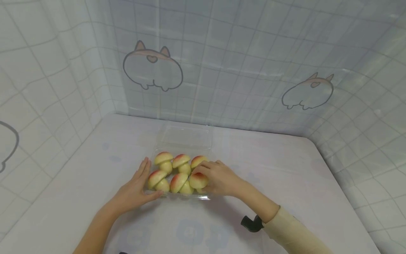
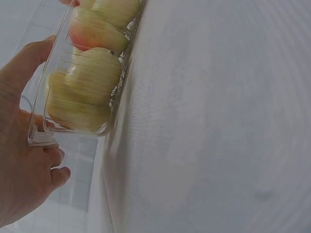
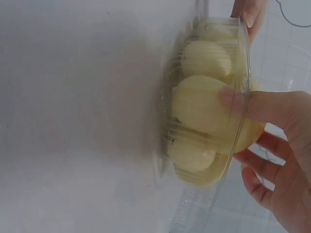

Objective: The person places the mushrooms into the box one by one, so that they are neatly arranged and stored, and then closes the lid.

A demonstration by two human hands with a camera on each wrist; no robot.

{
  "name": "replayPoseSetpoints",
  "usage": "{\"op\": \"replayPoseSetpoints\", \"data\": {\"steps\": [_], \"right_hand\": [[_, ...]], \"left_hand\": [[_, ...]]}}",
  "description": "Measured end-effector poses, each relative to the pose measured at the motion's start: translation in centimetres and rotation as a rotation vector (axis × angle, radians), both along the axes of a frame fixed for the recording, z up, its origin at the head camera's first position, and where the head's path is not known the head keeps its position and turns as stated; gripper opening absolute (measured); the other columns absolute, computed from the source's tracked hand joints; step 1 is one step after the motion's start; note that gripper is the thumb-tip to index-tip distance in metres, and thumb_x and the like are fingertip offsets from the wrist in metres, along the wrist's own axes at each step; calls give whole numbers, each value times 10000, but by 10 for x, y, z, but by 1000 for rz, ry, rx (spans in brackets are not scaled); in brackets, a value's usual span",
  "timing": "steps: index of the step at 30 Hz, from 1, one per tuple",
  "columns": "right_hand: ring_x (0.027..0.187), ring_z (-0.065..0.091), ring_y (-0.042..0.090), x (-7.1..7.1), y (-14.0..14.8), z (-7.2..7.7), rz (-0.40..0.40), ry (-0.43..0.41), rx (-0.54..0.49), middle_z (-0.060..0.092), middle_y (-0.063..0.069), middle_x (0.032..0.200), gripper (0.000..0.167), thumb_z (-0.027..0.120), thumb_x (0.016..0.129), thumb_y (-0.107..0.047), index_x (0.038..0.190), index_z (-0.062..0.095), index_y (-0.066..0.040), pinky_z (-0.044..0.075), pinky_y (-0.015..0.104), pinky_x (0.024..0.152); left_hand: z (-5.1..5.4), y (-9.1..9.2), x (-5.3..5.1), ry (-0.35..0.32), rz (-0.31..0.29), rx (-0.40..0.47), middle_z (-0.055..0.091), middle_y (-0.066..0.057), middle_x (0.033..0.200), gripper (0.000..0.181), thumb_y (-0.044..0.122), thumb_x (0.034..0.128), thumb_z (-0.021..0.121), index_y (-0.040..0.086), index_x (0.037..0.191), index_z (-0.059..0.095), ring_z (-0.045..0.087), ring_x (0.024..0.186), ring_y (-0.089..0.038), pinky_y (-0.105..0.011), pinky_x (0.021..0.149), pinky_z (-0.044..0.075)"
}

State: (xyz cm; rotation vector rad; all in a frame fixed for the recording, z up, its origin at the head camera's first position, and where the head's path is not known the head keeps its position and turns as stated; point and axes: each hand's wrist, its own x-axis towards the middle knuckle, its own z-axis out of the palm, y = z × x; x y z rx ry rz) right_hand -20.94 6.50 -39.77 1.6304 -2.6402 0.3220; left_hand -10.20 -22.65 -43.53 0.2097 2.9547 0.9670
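Note:
A clear plastic box (image 1: 204,197) holds several yellow, red-blushed, mushroom-shaped pieces, which look like peach fruit, in two rows. My left hand (image 1: 133,190) lies spread around the box's near left corner, fingers fairly straight along the left side, thumb along the front. In the left wrist view, this hand (image 2: 24,160) touches the box rim. With thumb and fingers my right hand (image 1: 220,178) holds the front right piece (image 1: 198,180), partly hiding the piece behind it (image 1: 198,161). In the right wrist view, the right thumb (image 3: 272,107) shows partly through the clear wall, against that piece.
The clear lid (image 1: 186,137) lies folded back behind the box. A black bent object (image 1: 252,224) shows by the right forearm. The pale table (image 1: 269,158) is bounded by hanging checked cloth (image 1: 222,70) with animal drawings at the back and sides.

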Motion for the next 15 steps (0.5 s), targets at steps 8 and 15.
{"op": "replayPoseSetpoints", "data": {"steps": [8, 15], "right_hand": [[1170, 514, 105, -2, 3, 1, 28, -46, -5, 583, -60, 1251, 534, 805, 776, -320, 1254, 591, -218, 444, 333, 812], [1132, 543, 96, -5, 5, 4, 22, -15, -41, 606, -78, 1198, 483, 824, 760, -222, 1194, 611, -217, 450, 338, 852]], "left_hand": [[-1, 0, 0, -2, -1, 7, -54, -227, 1583, 1113, 563, 856, 644, -55, 1510, -12, 105, 1401, -491, -675, 1025, 262], [-1, 0, 0, 5, 1, 1, -51, -228, 1583, 1119, 580, 854, 634, -48, 1512, -17, 108, 1401, -491, -672, 1026, 263]]}}
